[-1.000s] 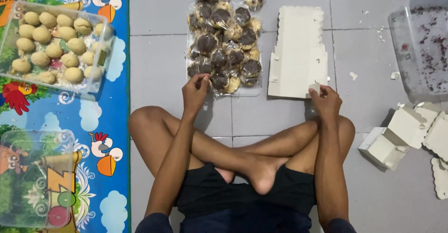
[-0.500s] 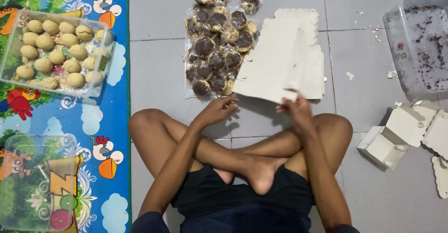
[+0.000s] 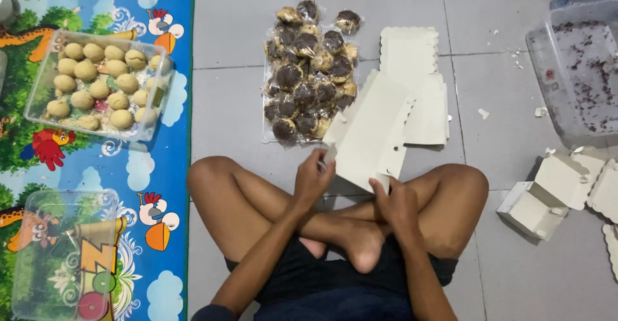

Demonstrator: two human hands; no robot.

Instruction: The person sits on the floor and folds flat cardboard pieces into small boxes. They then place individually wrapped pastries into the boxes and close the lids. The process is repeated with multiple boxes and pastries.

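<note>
Down in the head view, a person is sitting cross-legged on a grey tiled floor point(image 3: 244, 25) and holding a flat white cardboard box blank point(image 3: 370, 137) tilted above the knees. The left hand point(image 3: 313, 178) is gripping the blank's lower left edge with fingers curled around it, and the right hand point(image 3: 394, 200) is pinching its bottom corner, so both hands are closed on the same sheet. The blank is reaching up from the hands toward a stack of more flat white blanks point(image 3: 415, 76) lying on the tiles just behind it, partly covering them. Just left of that stack, a pile of wrapped chocolate-topped buns point(image 3: 309, 70) is resting on a clear sheet, touching the blank's upper left edge in the picture. On the colourful play mat point(image 3: 96, 166) at the left, a clear plastic tray point(image 3: 45, 112) is holding pale round buns point(image 3: 96, 86), and an empty clear tub point(image 3: 61, 256) is lying nearer the person. At the right, folded white boxes point(image 3: 547, 195) are sitting on the floor near the knee, well apart from the hands, with a clear tub dusted with dark crumbs point(image 3: 579, 70) beyond them.
</note>
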